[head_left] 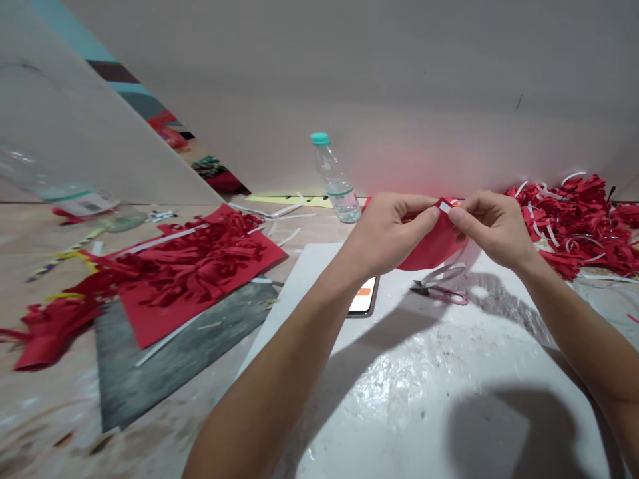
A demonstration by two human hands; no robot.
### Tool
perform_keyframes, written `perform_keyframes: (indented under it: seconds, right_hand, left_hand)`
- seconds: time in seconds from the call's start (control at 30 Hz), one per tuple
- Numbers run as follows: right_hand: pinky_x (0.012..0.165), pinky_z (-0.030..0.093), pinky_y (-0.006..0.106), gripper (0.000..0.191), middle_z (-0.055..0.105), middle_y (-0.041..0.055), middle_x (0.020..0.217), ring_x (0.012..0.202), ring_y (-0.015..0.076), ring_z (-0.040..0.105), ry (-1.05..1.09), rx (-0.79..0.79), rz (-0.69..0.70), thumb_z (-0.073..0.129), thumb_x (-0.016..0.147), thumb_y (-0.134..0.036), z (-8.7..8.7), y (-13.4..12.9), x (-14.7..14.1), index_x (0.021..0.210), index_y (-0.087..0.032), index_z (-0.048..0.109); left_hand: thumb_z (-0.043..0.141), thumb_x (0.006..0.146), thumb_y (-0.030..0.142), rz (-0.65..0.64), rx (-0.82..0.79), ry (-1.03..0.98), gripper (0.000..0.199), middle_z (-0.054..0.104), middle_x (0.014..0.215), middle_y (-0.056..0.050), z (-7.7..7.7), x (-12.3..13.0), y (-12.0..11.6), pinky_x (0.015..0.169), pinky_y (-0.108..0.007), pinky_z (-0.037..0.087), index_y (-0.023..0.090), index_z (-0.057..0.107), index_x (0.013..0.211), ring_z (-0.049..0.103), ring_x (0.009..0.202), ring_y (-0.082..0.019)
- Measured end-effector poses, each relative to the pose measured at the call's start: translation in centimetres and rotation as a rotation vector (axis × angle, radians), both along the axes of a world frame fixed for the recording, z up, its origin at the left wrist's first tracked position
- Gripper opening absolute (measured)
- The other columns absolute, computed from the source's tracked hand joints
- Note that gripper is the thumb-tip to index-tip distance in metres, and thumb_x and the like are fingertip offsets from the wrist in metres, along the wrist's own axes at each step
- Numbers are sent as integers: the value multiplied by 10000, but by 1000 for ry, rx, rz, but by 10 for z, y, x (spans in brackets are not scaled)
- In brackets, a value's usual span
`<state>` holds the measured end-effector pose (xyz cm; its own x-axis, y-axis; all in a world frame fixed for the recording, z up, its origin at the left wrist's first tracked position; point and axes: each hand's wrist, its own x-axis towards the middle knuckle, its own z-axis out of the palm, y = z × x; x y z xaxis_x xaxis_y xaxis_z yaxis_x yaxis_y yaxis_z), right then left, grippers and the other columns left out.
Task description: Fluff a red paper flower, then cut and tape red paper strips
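Both hands are raised above the far part of a white board (379,399). Between them hangs a red sheet (433,245), which looks like paper or thin foam, with a small white strip (445,207) at its top edge. My left hand (389,229) pinches that edge between thumb and fingers. Close beside it, my right hand (492,226) is pinched at the strip's other side. Below the sheet, a pair of thread snips (442,289) lies on the board. A phone (363,297) with a lit screen is partly hidden by my left forearm.
Red fringed pieces lie heaped on a red sheet (154,322) over a dark grey board (140,379) at left. Another red fringed pile (574,223) sits at right. A water bottle (342,186) stands near the wall; a second bottle (74,196) is at far left.
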<state>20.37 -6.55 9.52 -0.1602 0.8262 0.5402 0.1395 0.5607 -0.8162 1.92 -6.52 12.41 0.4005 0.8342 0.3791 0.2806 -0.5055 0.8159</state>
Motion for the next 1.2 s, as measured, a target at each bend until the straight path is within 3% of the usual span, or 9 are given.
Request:
perform_keyframes:
  seconds: [0.63,1.2]
  right_hand:
    - [537,538,251,318,667,-12,632,563,115,616,38,58,-50,732,827,-495,-1,-3,-3,704,-206,681]
    - [522,492,237,300,644,-20,590,536,102,596,47,80,-67,739,837,-427,0,-2,-5,665,-195,657]
  left_hand:
    - [519,884,348,62,14,20,335,632,656,3,-4,0,3,580,-240,375,153,738,722,538,622,-132]
    - [518,894,329,-2,49,-23,328,694,730,-11,-6,2,1,601,-237,415,162,762,753,588,692,-147]
